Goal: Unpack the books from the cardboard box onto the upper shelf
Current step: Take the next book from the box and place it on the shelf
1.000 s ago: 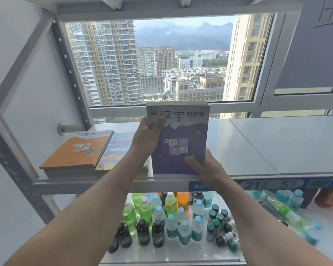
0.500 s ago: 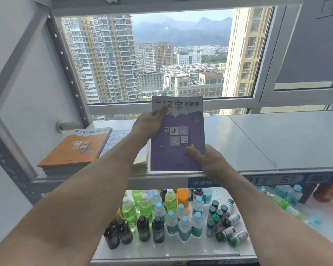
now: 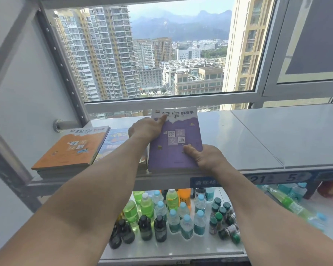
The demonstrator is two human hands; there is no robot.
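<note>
The left hand [image 3: 145,129] gripped the upper left edge of the purple paperback book [image 3: 174,143], thumb laid across its white title band. The right hand [image 3: 205,157] held the book's lower right corner, thumb on the cover, fingers apparently wrapped under the edge, though that part was hidden. The book lay nearly flat at the front of the grey metal upper shelf [image 3: 258,137], seemingly on top of a few more books. Just left of it sat a blue-covered book [image 3: 115,140], then an orange-covered book [image 3: 73,148] topping another stack. On the lower white shelf [image 3: 181,244] stood a cluster of plastic drink bottles [image 3: 171,214], green, dark and blue-capped.
</note>
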